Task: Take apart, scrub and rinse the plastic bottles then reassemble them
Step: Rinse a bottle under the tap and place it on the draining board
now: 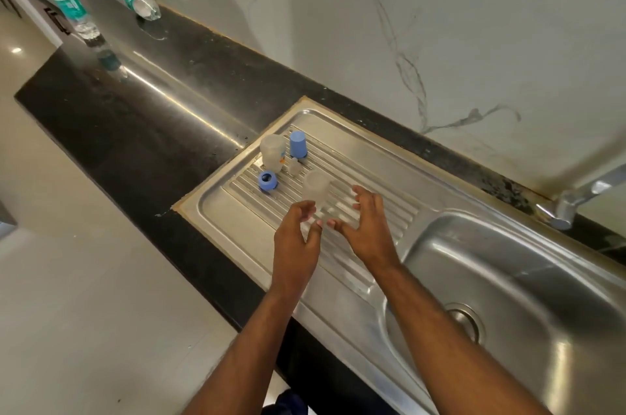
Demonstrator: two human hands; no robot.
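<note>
A clear bottle [316,189] stands on the ribbed drainboard [372,184] between 2 hands, just beyond their fingertips. The left hand [298,238] and right hand [367,228] hover with fingers loosely spread, holding nothing. Blue cap [298,143] stands behind.

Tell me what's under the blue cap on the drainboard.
The blue cap stands upright, closed end up, on the ribbed drainboard, with a blue rim showing at its base. Whether anything sits inside it cannot be seen; the cap is opaque.

Marble wall [440,24], black countertop [142,130]
</note>
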